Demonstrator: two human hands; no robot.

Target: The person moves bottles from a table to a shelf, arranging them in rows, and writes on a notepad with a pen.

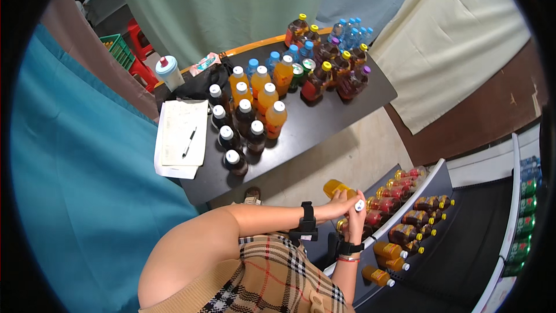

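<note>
An orange drink bottle [335,188] with a white cap is held between my two hands, tilted, in front of the shelf rack. My left hand [339,206] lies across the bottle's body near the neck. My right hand [357,216] grips it at the cap end, with the white cap [359,205] showing by the fingers. Part of the bottle is hidden behind my hands. Just beyond them, several red drink bottles with gold caps [393,192] lie on the upper shelf. Bottles with white caps [390,250] and dark bottles with yellow caps [404,233] lie on the shelf below.
A dark table [304,137] carries several orange, dark, red-brown and clear bottles, green cans [296,76], papers [182,132] with a pen [189,143], and a shaker cup [169,71]. A white shelf rail [406,204] crosses beside my hands. Green cans [526,221] stand at far right.
</note>
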